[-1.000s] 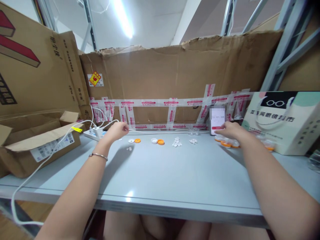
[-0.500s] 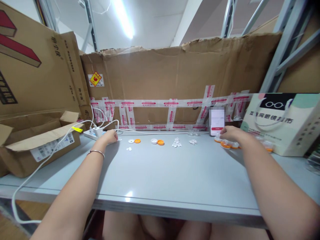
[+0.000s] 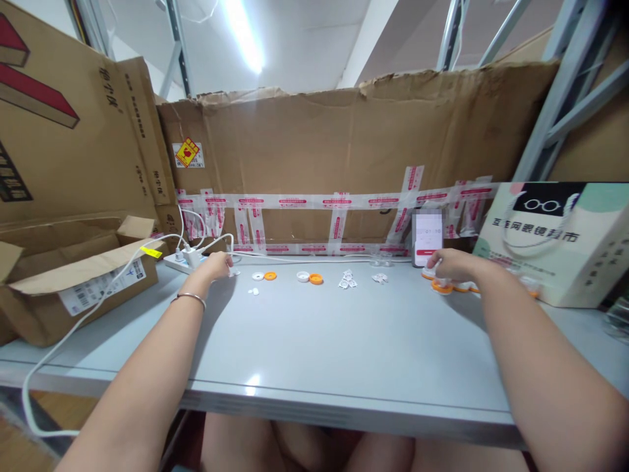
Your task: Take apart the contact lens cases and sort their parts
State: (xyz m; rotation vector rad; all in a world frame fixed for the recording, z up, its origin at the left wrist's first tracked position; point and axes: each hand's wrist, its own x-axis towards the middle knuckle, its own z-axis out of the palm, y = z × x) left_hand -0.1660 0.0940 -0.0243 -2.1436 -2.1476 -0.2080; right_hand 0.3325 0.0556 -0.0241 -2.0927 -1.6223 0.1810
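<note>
At the table's back left, my left hand (image 3: 219, 265) is closed in a pinch beside a small clear piece (image 3: 235, 272). What its fingertips hold, if anything, is too small to make out. My right hand (image 3: 455, 264), fingers bent together, is at the row of round orange-and-clear cases (image 3: 442, 288) on the right; its fingertips hide what they grip. Between the hands lie white and orange rings (image 3: 270, 276), a white cap (image 3: 303, 276) beside an orange cap (image 3: 316, 279), small white discs (image 3: 253, 292), a pile of white square pieces (image 3: 347, 280) and small whitish pieces (image 3: 380, 278).
A phone (image 3: 427, 239) leans at the back near my right hand. To the right stands a paper bag (image 3: 535, 262). On the left are an open cardboard box (image 3: 39, 314) and a power strip (image 3: 177, 263) with white cables. A taped cardboard wall (image 3: 304, 151) closes the back.
My left hand has shifted slightly right, toward the small clear piece. My right hand has moved a little at the orange-and-clear cases, its fingers lower among them.
</note>
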